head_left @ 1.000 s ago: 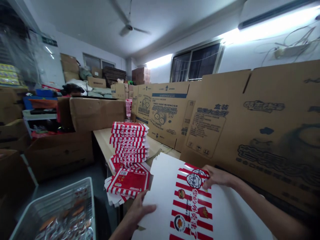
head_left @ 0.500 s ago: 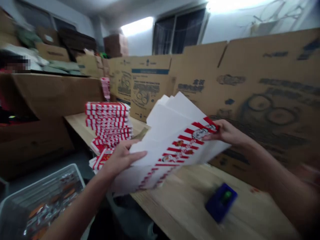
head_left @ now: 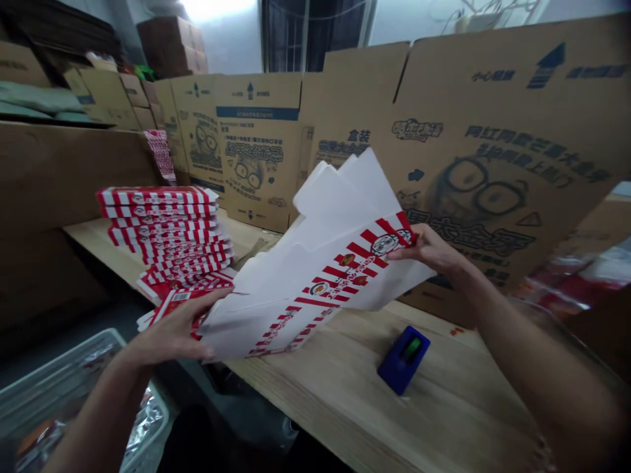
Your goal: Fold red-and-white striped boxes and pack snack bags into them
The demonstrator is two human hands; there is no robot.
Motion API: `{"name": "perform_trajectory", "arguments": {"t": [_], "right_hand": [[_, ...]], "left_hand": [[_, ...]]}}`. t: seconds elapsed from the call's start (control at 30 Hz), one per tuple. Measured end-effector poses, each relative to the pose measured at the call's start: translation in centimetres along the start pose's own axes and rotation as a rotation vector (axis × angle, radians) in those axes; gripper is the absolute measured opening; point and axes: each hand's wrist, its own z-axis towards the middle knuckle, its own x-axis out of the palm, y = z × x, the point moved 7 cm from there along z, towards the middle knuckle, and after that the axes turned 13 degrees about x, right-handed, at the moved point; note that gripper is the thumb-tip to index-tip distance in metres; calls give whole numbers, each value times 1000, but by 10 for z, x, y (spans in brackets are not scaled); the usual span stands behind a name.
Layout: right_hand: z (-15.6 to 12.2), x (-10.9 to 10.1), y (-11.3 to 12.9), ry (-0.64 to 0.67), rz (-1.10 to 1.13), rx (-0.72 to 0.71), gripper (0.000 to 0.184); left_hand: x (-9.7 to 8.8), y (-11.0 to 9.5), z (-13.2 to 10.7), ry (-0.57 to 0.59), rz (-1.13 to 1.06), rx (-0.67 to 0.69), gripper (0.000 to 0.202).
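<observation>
printed brown cardboard panels (head_left: 444, 131) stand along the far side of the pale wooden tabletop (head_left: 345, 378). above it, the left grip (head_left: 170, 332) and right grip (head_left: 426, 249) grasp opposite ends of layered white card sheets with red stripes (head_left: 315, 276). red-and-white striped card boxes (head_left: 167, 226) are stacked left; a dark blue rectangular block (head_left: 393, 366) lies right.

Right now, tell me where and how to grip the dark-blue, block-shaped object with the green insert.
Probably pinch the blue object across its middle, by both long sides, coming from above and the right. It lies slanted on the pale wooden table, narrower across than along; the red-striped white card sheets in the left hand and right hand extend to its left.
</observation>
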Motion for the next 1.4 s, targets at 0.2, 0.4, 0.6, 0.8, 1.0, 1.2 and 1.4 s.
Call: {"name": "perform_trajectory", "arguments": {"t": [0.2, 0.4, 0.6, 0.8, 1.0, 1.2, 1.4], "right_hand": [[1, -12, -20, -38, 16, 85, 36], [-1, -27, -40, -130, 26, 147, 41], [-2, -42, -65, -130, 0, 198, 28], [-5, -30, -65, -55, -132, 201, 35], [-2, -19, -62, -74, -111, 176, 46], [18, -18, -59, -81, -33, 145, 50], [21, -19, -67, -78, -28, 102, 51]], "left_hand": [[0, 65, -44, -224, -363, 5, 115], [13, 133, -88, -340, -491, -40, 109], [76, 154, -73, -263, -396, -118, 91], [97, 136, -34, -422, -478, -81, 70], [101, 139, -22, -538, -611, -82, 74], [107, 140, -15, -583, -596, -81, 72], [97, 141, -13, -652, -413, -66, 68]]}}
